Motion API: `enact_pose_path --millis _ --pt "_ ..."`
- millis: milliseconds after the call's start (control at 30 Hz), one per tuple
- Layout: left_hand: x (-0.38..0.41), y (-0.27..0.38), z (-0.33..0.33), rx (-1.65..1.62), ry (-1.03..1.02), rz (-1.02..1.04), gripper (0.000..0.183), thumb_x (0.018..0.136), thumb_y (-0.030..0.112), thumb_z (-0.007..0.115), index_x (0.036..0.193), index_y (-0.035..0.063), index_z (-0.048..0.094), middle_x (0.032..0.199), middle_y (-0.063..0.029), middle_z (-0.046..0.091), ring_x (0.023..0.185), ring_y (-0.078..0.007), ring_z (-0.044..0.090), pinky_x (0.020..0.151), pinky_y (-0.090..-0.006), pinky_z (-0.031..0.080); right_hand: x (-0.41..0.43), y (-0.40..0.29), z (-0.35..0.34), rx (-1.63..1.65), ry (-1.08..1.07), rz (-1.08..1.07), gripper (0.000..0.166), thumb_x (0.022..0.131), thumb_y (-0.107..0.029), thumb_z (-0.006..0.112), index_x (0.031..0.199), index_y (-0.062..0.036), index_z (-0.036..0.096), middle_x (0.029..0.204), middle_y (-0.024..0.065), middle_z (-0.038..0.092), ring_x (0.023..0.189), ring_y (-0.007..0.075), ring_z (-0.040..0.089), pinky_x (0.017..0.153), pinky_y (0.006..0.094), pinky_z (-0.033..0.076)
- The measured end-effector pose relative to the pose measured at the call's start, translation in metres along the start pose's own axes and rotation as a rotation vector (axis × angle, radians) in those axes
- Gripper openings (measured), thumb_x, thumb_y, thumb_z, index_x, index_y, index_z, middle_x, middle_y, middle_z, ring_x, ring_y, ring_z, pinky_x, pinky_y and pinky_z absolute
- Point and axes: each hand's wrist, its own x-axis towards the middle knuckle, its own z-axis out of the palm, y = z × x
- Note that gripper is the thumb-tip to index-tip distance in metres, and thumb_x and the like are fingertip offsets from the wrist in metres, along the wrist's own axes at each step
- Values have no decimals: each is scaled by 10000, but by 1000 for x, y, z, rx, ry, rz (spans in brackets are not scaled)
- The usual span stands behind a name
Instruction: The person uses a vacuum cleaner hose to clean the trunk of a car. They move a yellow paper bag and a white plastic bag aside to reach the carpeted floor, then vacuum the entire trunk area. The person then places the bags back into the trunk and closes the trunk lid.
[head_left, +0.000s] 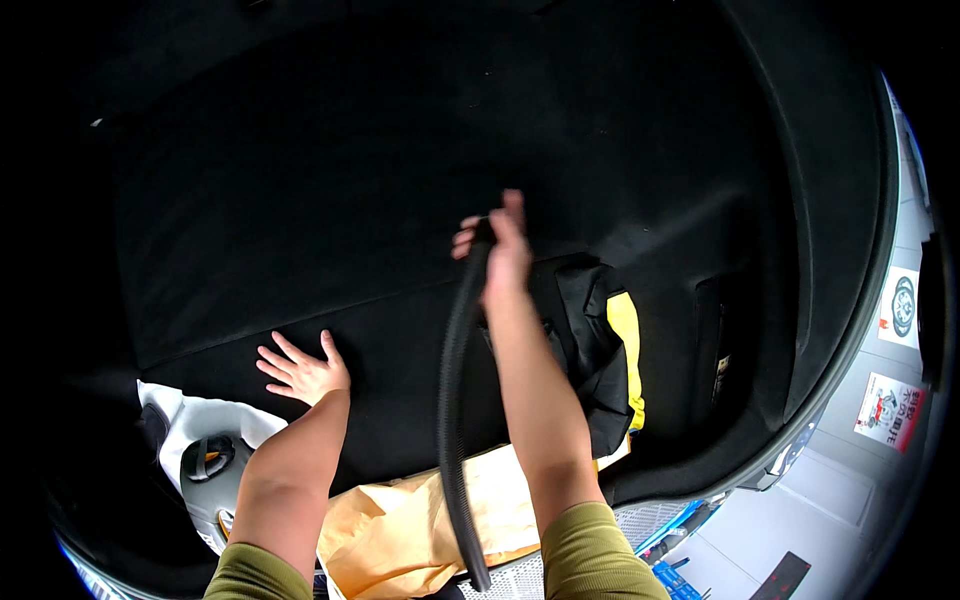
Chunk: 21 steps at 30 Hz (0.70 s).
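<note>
My right hand (504, 251) is wrapped around the upper end of a black ribbed vacuum hose (454, 367); the hand is blurred, and the hose tip is hard to make out against the dark lining. From there the hose curves down towards me, over a tan sheet (397, 536) at the car boot's edge. My left hand (306, 373) rests palm down on the black boot carpet (405, 375) with its fingers spread, holding nothing. Small pale specks dot the carpet beyond my hands.
A white and grey container (217, 457) stands by my left forearm. Crumpled black fabric (596, 352) with a yellow piece (625, 337) lies beside my right forearm. The boot's rim (847, 375) curves along the right; outside are posters (890, 412) bearing writing and a blue object (679, 581).
</note>
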Motion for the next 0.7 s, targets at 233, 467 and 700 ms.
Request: enact_pose_path --millis 233,467,700 --pt "2 -5 5 20 93 20 873 900 640 529 1578 173 238 1635 -182 177 1518 -385 114 1165 -652 139 12 -29 -4 -113 -177 63 489 1015 -231 465 1498 -260 391 869 103 646 690 180 631 595 325 546" --pt "1 -3 5 24 64 10 877 899 637 536 1581 175 235 1635 -185 180 1516 -391 123 1164 -650 143 13 2 23 -156 -223 75 542 1008 -222 467 1531 -269 333 860 98 642 658 186 630 588 338 559" --pt "0 -2 1 2 88 40 867 904 614 544 1581 174 227 1637 -191 160 1517 -395 106 1166 -658 132 55 -52 -7 -10 -121 37 399 1021 -227 455 1420 -224 449 844 113 641 682 188 636 592 326 561"
